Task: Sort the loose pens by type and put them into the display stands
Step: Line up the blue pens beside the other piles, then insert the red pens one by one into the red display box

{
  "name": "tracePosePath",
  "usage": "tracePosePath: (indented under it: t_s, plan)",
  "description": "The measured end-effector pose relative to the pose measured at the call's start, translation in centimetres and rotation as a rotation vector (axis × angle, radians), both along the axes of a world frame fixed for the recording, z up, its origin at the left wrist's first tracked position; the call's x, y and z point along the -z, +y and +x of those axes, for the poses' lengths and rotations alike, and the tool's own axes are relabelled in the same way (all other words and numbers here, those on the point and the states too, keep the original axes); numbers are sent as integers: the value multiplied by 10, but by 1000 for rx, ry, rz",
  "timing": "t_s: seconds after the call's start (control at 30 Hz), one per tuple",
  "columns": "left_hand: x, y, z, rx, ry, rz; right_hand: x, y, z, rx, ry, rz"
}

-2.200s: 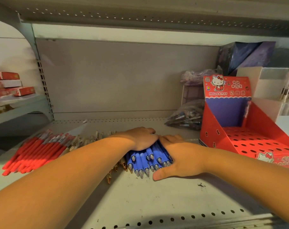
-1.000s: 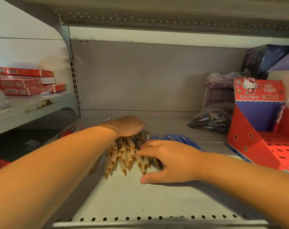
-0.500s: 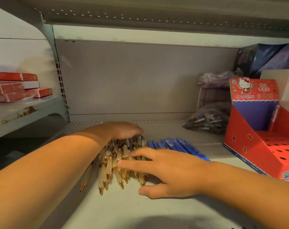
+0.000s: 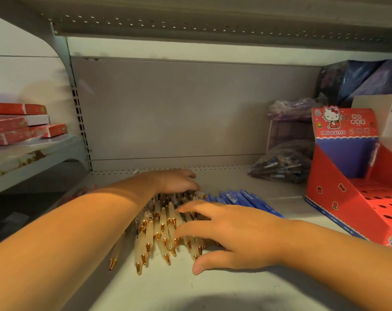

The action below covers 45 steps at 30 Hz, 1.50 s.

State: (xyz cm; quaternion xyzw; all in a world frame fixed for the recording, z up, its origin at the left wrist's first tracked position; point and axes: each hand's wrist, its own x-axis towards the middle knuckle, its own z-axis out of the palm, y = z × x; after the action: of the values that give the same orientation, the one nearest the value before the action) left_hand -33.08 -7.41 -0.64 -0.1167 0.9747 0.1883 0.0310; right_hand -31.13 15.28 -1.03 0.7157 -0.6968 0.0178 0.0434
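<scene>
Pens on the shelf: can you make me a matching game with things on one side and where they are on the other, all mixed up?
1 gold-tipped pens
2 blue pens
3 Hello Kitty stand
4 red boxes

A far right of the shelf
B side shelf, far left
C under the left hand and right hand
D just beyond the right hand

Pairs: 1-C, 2-D, 3-A, 4-B

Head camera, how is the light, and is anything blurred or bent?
Head view: dim, warm light, with a brighter patch on the left forearm; a dark shadow on the shelf at its near edge; red boxes at left smeared, display stand print soft; pens fairly sharp; upper shelf lines bow slightly, as a wide lens does.
</scene>
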Motion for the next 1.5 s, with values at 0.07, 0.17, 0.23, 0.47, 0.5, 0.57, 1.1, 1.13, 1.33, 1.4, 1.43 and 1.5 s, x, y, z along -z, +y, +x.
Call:
tracePosePath:
  t_s: [0.07,0.17,0.23,0.47,0.5,0.57,1.1,1.13,1.33,1.4,1.43,1.5]
  plan:
    - [-1,3,0,62,-24,-29,-1,0,-3,-6,-13,-8]
    - [-2,6,1,63,16,25,-1,1,-4,0,-37,-29]
    - [-2,5,2,40,48,68,0,2,-3,11,-32,-36]
    - [-5,0,10,62,69,139,-5,6,-2,-62,211,-167]
    - [-4,0,12,71,64,142,-6,7,-3,-45,193,-195]
    - [-4,-1,14,73,78,143,-5,7,-5,26,121,-200]
    - [-4,6,38,147,106,63,2,-4,2,133,-49,-131]
    - [-4,7,40,145,101,57,3,-4,2,137,-61,-135]
    - [-22,-8,80,19,245,40,-4,-9,2,174,-115,-157]
    - [-31,-22,102,-77,281,18,-8,-17,2,201,-135,-143]
    - [-35,-30,112,-126,286,-9,-11,-23,3,214,-153,-134]
    - [-39,-45,135,-221,266,-64,-15,-39,9,232,-184,-107]
